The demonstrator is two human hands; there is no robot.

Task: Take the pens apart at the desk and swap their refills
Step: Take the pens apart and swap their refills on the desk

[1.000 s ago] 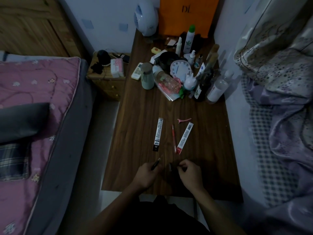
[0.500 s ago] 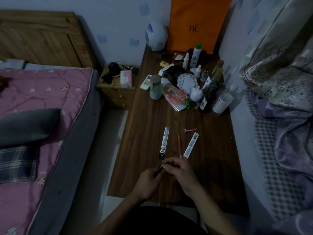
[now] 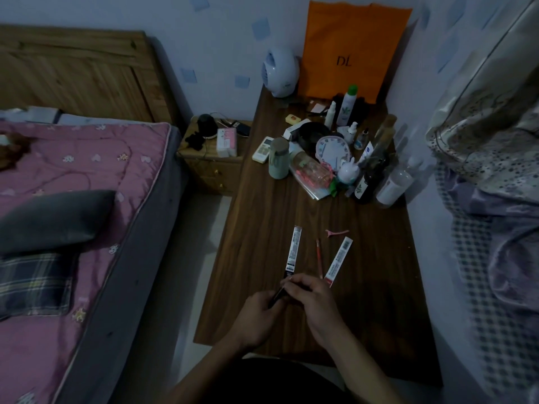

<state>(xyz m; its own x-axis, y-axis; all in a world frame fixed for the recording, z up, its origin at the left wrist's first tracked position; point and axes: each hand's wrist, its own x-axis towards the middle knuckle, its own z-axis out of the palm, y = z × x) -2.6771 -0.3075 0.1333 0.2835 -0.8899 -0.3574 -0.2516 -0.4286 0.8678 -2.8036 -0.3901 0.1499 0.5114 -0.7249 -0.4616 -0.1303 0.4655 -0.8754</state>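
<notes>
Above the near part of the wooden desk (image 3: 262, 228) my two hands meet around a dark pen (image 3: 277, 295). My left hand (image 3: 256, 319) grips its lower end. My right hand (image 3: 312, 298) curls its fingers over the upper end and hides most of it. Just beyond my hands lie a black-and-white refill packet (image 3: 292, 252), a thin red pen (image 3: 319, 258) and a red-and-white refill packet (image 3: 338, 262), side by side and flat on the desk.
A pink hair clip (image 3: 337, 232) lies past the packets. Bottles, a clock (image 3: 332, 150), a cup (image 3: 278, 161) and an orange bag (image 3: 350, 51) crowd the desk's far end. A bed (image 3: 73, 228) is on the left, bedding (image 3: 495, 199) on the right.
My hands were apart a second ago, each holding a dark pen part. They have come together, and my right hand now covers the upper end of the pen held by my left. The camera tilted up.
</notes>
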